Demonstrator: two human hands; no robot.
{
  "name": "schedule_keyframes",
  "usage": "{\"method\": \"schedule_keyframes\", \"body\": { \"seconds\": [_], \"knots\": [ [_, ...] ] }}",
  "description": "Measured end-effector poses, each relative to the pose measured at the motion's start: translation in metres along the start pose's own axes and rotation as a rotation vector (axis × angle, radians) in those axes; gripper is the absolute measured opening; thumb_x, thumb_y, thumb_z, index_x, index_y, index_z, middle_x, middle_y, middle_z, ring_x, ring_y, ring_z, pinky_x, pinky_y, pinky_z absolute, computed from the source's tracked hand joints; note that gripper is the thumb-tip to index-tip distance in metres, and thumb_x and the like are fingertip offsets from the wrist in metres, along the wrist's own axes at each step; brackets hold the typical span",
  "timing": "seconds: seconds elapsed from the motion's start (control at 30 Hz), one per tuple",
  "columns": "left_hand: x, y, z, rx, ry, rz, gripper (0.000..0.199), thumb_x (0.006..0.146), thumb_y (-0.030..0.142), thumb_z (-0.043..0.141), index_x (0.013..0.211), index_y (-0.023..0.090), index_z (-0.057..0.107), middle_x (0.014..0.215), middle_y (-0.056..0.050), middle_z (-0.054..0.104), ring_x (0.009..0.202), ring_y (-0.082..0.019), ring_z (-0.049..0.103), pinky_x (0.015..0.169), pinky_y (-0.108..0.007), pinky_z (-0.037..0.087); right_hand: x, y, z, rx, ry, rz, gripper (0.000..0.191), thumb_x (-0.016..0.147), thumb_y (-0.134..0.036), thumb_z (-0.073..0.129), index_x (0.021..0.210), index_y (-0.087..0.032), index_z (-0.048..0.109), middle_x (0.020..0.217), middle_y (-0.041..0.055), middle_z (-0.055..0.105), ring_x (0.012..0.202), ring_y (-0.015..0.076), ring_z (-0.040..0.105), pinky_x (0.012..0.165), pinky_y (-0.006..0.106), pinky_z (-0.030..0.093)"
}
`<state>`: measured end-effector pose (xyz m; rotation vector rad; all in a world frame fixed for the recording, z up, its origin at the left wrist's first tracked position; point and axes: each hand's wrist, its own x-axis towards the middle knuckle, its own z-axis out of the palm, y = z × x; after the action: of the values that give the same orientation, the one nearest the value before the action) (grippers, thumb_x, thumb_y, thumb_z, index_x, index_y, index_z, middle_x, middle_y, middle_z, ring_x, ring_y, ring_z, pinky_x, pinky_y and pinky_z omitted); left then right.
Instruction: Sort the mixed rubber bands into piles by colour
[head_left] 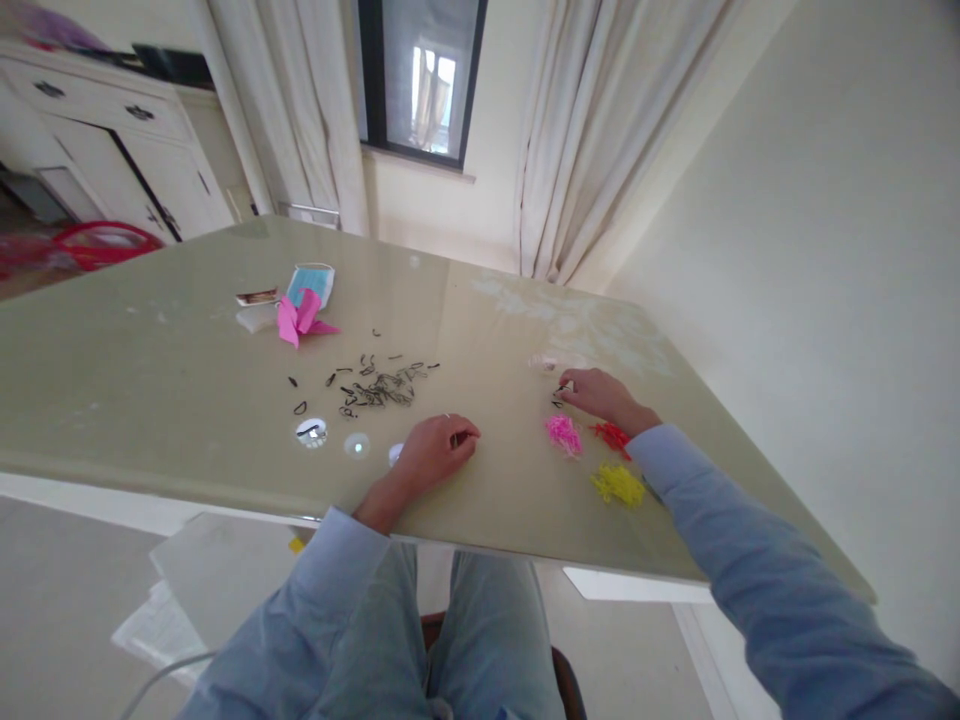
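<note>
Right Hand Pinches a Small Black Band as Left Hand Rests Curled

The right hand reaches over the right part of the tabletop, thumb and fingers closed together on a small black band. Another small black piece lies just below the fingertips. The left hand rests near the middle of the near edge, fingers curled and the thumb side partly open; whether it has hold of anything, I cannot tell.

Close to the right hand, on its near side, lie three coloured heaps: a pink heap, a red heap beside the blue sleeve cuff, and a yellow heap closest to the near edge. A pale, nearly clear heap sits beyond the fingertips, toward the far edge.

Beyond the left hand and to its left spreads a loose heap of black bands, with single ones scattered around it. Bright reflections show on the glossy surface between that heap and the near edge.

Farther out, toward the far left corner, a pink folded paper lies against a blue face mask. Beside them are a small brown-and-white packet and a whitish item, too blurred to name.
</note>
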<state>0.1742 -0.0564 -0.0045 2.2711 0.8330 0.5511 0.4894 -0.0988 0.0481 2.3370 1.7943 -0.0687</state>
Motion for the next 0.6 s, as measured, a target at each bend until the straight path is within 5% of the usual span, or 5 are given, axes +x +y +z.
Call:
{"method": "schedule_keyframes", "body": {
  "seconds": [0.27,0.6],
  "knots": [
    [0.0004,0.0007,-0.0001,0.003,0.006,-0.001,0.019,0.085,0.021,0.056,0.090,0.020,0.074,0.092,-0.003,0.075,0.082,-0.017,0.065,0.078,-0.028,0.047,0.0007,0.0055,-0.0048,0.042,0.018,-0.006,0.030,0.091,-0.035,0.055,0.113,-0.021,0.071,0.094,0.0075,0.075,0.084,0.0201,0.065,0.068,0.026,0.042],
    [0.0002,-0.0013,0.0012,-0.008,0.012,0.003,0.020,0.085,0.021,0.055,0.090,0.019,0.074,0.090,-0.003,0.075,0.081,-0.018,0.065,0.075,-0.028,0.046,0.0013,0.0011,0.0001,0.088,-0.041,-0.186,0.019,0.084,-0.026,0.061,0.092,-0.020,0.077,0.088,0.0042,0.076,0.079,0.0167,0.066,0.068,0.024,0.043]
  ]
}}
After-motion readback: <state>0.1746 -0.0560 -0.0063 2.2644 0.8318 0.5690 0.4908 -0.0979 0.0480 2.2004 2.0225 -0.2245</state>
